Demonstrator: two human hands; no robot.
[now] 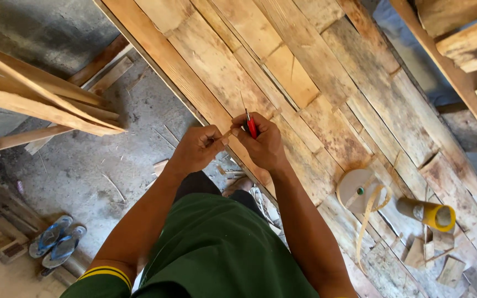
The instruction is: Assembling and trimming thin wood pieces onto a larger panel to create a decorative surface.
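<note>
- Hands meet over the near edge of a plank workbench (pixel 327 110).
- Right hand (pixel 263 144) is clamped on a red-handled knife (pixel 251 126).
- Left hand (pixel 197 148) pinches a small pale sliver (pixel 227 134), just left of the knife.
- Tape roll (pixel 357 189) and yellow tube (pixel 427 213) lie well right.

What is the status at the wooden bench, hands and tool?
Left hand pinching a small wood sliver. Right hand gripping a red-handled thin-bladed tool. Both over the plank workbench. Nothing blocking them.
</note>
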